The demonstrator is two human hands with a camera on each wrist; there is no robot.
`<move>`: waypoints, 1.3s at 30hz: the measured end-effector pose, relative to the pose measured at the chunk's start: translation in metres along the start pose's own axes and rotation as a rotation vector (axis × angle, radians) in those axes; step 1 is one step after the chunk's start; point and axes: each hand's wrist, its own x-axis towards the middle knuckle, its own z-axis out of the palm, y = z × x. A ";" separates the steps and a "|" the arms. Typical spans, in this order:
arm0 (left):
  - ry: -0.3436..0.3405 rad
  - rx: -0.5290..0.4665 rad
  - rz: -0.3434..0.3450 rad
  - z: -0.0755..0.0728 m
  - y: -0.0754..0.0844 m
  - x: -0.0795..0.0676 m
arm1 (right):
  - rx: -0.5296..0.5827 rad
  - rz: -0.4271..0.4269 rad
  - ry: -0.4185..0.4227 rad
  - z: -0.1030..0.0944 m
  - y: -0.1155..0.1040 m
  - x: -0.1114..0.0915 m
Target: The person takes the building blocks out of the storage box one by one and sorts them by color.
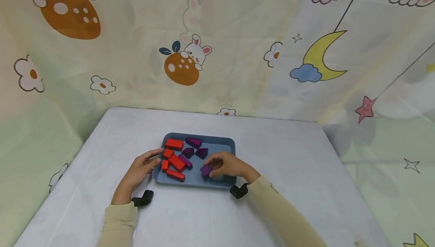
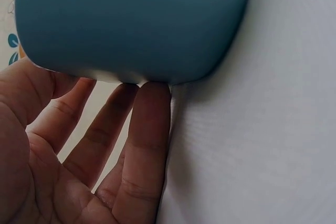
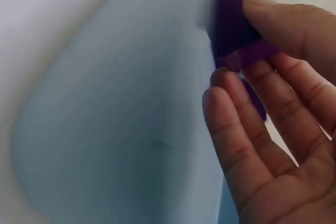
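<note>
A blue-grey tray (image 1: 193, 184) lies on the white table and holds several red and purple blocks. My right hand (image 1: 232, 165) pinches a purple block (image 1: 205, 170) over the tray's right part; in the right wrist view the thumb presses one face of that purple block (image 3: 233, 22) and fingers back it from behind. At the tray's left side is my left hand (image 1: 140, 168), holding nothing. Its nearly straight fingers (image 2: 149, 129) touch the tray's outer wall (image 2: 136, 30) with their tips in the left wrist view.
Red blocks, such as one long red block (image 1: 174, 144), gather in the tray's left part. Purple pieces, including a wedge-like purple block (image 1: 201, 152), lie around its middle. White cloth covers the table (image 1: 278, 152); a patterned curtain (image 1: 136, 50) hangs behind it.
</note>
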 end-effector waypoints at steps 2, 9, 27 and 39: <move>0.000 -0.004 -0.007 0.000 0.000 0.000 | 0.031 0.000 0.031 -0.005 -0.001 -0.004; 0.005 0.009 -0.024 0.000 0.000 0.000 | 0.096 -0.030 0.157 -0.022 0.002 -0.018; 0.007 -0.006 -0.053 -0.001 -0.002 0.000 | 0.101 0.054 0.452 -0.068 0.027 -0.046; -0.006 0.021 -0.058 -0.001 -0.002 0.000 | 0.118 0.162 0.527 -0.093 0.060 -0.061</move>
